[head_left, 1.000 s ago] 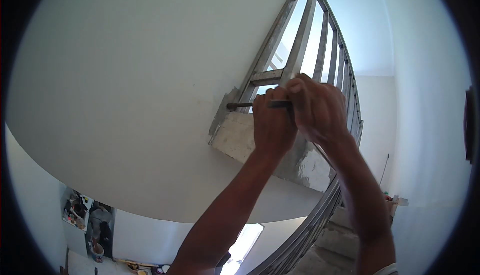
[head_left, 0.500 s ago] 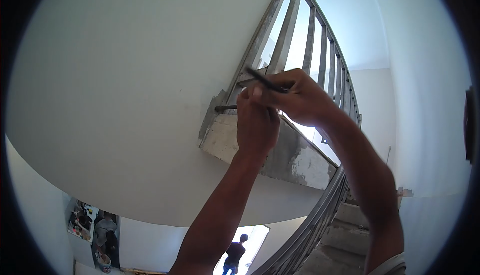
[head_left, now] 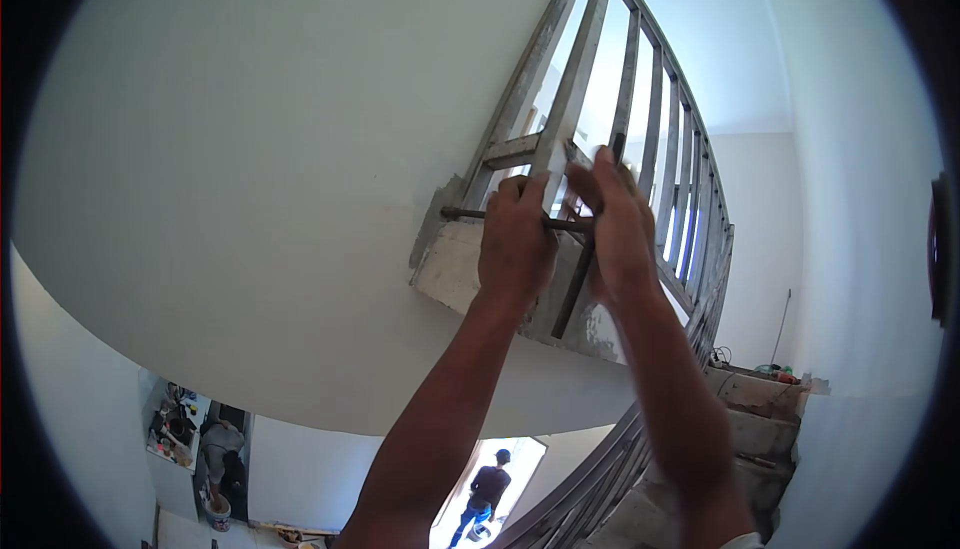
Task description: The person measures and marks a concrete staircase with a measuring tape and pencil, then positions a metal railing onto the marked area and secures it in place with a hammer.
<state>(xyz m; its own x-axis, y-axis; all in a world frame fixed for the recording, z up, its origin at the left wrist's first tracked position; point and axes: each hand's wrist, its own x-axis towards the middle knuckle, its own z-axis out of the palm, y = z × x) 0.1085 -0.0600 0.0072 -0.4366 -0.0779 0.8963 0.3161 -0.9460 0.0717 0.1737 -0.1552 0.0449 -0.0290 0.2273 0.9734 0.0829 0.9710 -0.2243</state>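
A dark metal T-shaped tool (head_left: 571, 302) has its long rod running sideways to the wall edge beside the railing foot. My left hand (head_left: 517, 244) wraps round that rod, fingers closed, just above the plastered slab edge. At the rod's right end is a crossbar, tilted, its top showing above my right hand (head_left: 622, 234) and its lower end below it. My right hand is at the crossbar with its fingers raised and somewhat apart, slightly blurred; contact with the bar is partly hidden. The grey metal railing (head_left: 575, 79) rises behind both hands.
Concrete stairs (head_left: 765, 434) with a lower handrail (head_left: 590, 489) are at the right. A red-and-green tool (head_left: 782, 373) lies at their top. Below, one person (head_left: 487, 494) stands in a bright doorway; another bends near a bucket (head_left: 218, 515). A curved white wall (head_left: 250, 169) fills the left.
The crossbar has turned from a slant above my left hand to a steep tilt at right. My right hand has moved right and its fingers have loosened. My left hand stays on the rod.
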